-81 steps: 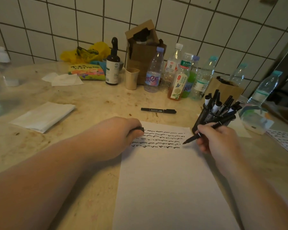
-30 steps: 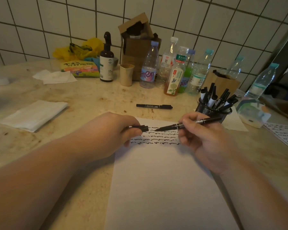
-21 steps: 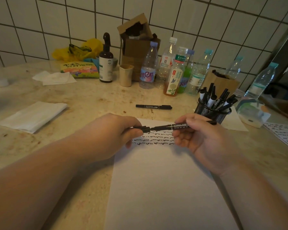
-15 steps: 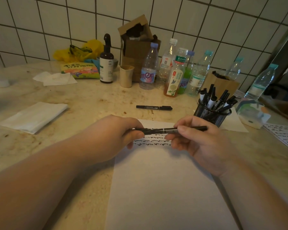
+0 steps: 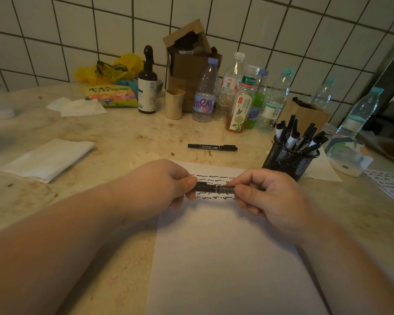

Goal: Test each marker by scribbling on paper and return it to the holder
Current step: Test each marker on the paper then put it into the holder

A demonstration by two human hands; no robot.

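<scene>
A black marker (image 5: 216,188) lies level between both hands, just above the white paper (image 5: 225,258). My left hand (image 5: 159,187) pinches the cap end, and my right hand (image 5: 266,196) grips the barrel. Rows of black scribbles (image 5: 214,177) run across the top of the sheet, partly hidden by the hands. A black mesh holder (image 5: 289,159) with several markers stands to the right of the paper. Another capped black marker (image 5: 212,146) lies on the counter beyond the sheet.
Several plastic bottles (image 5: 205,94), a dark pump bottle (image 5: 147,87), a small cup (image 5: 173,103) and a cardboard box (image 5: 187,62) line the tiled wall. A folded napkin (image 5: 46,159) lies at the left. A second scribbled sheet (image 5: 391,185) lies at the right edge.
My right hand lifted the marker off the paper and swung its tip toward my left hand. The cap held in my left hand went onto the tip, and the hands drew close together.
</scene>
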